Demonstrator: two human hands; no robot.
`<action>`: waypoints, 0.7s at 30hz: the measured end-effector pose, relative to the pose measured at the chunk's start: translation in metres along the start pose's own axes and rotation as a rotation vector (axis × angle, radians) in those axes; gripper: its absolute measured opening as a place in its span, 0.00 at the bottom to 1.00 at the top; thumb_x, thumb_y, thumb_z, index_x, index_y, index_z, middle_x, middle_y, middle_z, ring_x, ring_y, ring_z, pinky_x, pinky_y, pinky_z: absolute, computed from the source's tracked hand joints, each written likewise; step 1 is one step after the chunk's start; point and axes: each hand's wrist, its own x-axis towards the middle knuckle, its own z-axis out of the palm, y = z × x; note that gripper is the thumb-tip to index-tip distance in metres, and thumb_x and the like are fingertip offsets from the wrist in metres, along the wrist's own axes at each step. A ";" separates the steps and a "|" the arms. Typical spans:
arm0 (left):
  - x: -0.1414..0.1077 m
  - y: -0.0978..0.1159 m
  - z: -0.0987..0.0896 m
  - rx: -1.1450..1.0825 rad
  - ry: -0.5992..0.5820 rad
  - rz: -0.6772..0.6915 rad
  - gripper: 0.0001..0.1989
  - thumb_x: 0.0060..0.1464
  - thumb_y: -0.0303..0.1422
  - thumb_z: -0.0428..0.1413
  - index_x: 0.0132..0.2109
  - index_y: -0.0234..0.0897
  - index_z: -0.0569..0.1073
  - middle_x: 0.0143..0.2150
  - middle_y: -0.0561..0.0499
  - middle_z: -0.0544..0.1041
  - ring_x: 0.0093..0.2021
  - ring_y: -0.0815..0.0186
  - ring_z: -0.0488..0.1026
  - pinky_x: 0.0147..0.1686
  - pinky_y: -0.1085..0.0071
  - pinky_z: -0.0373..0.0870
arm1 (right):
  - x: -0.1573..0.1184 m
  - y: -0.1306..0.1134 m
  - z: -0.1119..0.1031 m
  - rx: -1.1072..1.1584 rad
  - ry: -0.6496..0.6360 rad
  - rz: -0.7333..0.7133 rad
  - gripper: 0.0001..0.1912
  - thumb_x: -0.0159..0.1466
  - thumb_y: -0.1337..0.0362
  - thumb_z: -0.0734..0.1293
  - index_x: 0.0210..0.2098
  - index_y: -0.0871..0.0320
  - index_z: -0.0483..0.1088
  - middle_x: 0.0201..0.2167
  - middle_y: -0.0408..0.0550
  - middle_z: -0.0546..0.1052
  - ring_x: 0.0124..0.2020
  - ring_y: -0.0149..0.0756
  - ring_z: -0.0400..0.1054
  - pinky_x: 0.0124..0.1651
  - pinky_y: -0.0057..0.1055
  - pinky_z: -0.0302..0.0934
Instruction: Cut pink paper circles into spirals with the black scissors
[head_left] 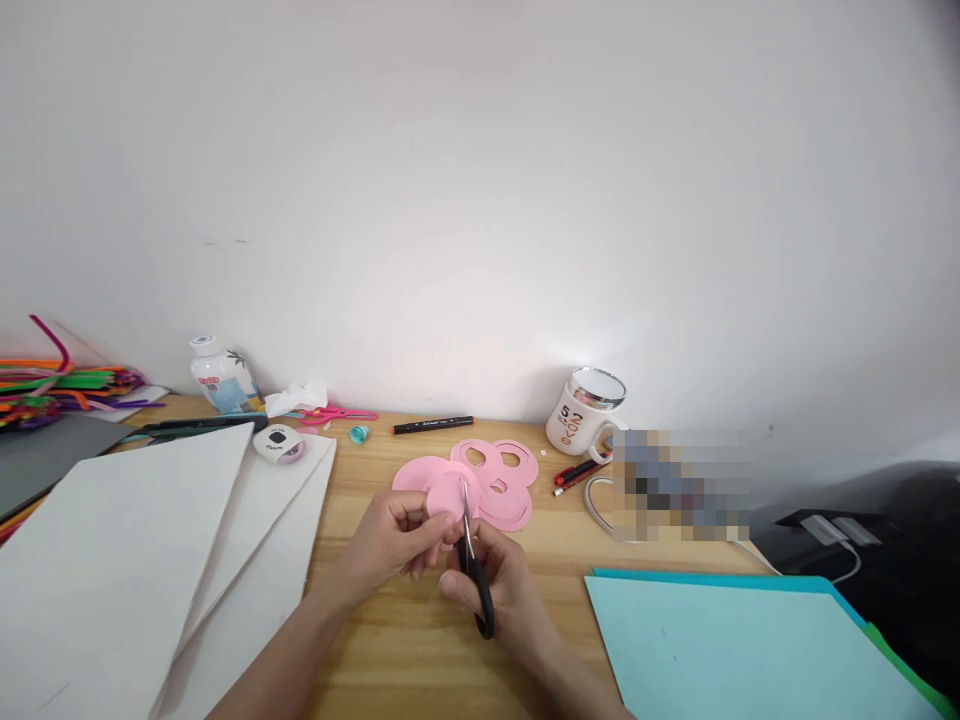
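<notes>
My left hand pinches a round piece of pink paper between thumb and fingers. Black-handled scissors are in my right hand, their blades pointing up and lying over the right part of that paper. Just behind both hands, several pink rounded paper shapes rest on the wooden table, some with holes cut in them. The fingertips of my two hands are close together at the paper's lower edge.
White sheets cover the left side; turquoise sheets lie at right. Along the wall stand a white bottle and a mug. A black marker, pink scissors, pens and a tape ring lie behind the hands.
</notes>
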 end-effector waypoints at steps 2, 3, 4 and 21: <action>0.000 0.000 0.000 0.007 -0.003 0.001 0.16 0.50 0.40 0.55 0.23 0.33 0.69 0.13 0.57 0.66 0.12 0.77 0.59 0.12 0.81 0.54 | 0.000 0.000 0.000 0.006 -0.004 -0.006 0.18 0.48 0.55 0.72 0.30 0.58 0.63 0.19 0.36 0.59 0.20 0.27 0.49 0.22 0.24 0.44; 0.000 -0.001 0.000 0.009 -0.002 0.003 0.16 0.50 0.41 0.55 0.23 0.33 0.69 0.13 0.57 0.66 0.12 0.77 0.59 0.12 0.81 0.54 | 0.000 0.000 0.000 0.009 -0.006 -0.009 0.18 0.48 0.55 0.72 0.30 0.58 0.63 0.19 0.36 0.58 0.20 0.27 0.48 0.22 0.24 0.44; 0.000 -0.001 0.000 0.010 0.000 0.005 0.16 0.50 0.41 0.54 0.22 0.33 0.69 0.13 0.57 0.66 0.12 0.77 0.59 0.11 0.81 0.54 | 0.000 0.000 0.000 0.010 -0.009 -0.012 0.19 0.48 0.54 0.72 0.30 0.58 0.63 0.18 0.36 0.58 0.20 0.27 0.48 0.22 0.24 0.43; 0.002 -0.003 -0.002 0.018 0.075 0.009 0.19 0.49 0.43 0.55 0.20 0.33 0.66 0.13 0.56 0.65 0.11 0.77 0.58 0.12 0.80 0.53 | -0.001 -0.002 0.001 -0.007 0.004 0.007 0.19 0.48 0.52 0.71 0.27 0.57 0.62 0.16 0.34 0.56 0.17 0.24 0.44 0.18 0.23 0.40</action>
